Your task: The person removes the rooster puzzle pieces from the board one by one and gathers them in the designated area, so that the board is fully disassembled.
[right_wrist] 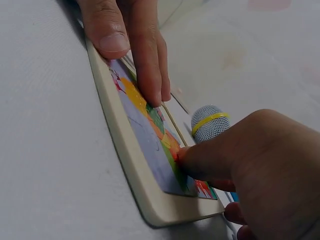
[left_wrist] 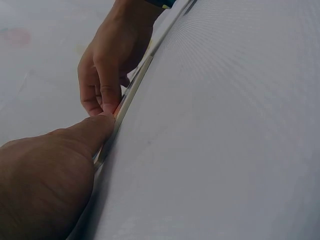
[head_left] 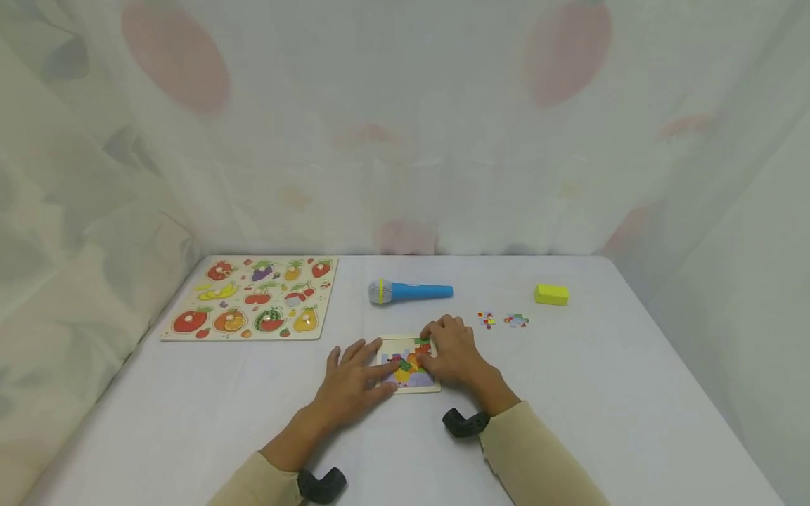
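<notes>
A small jigsaw puzzle [head_left: 411, 380] in a pale wooden frame lies between the hands. Its lower and right parts show coloured pieces; bare wood shows at the upper left. My left hand [head_left: 351, 386] rests at the frame's left side, fingers spread and nearly straight, with index finger and thumb reaching onto the picture. At the right side my right hand [head_left: 458, 355] grips the puzzle: its thumb [right_wrist: 200, 157] presses an orange part of the picture, and the other fingers bend down at the frame's far corner. Two loose jigsaw pieces [head_left: 486, 320] [head_left: 516, 321] lie right of that hand.
A blue toy microphone [head_left: 420, 291] lies behind the puzzle. At the back left is a fruit knob puzzle board [head_left: 237, 330], and a yellow block [head_left: 551, 295] sits at the back right. Patterned curtains [head_left: 405, 140] hang behind and beside the white table [head_left: 633, 414].
</notes>
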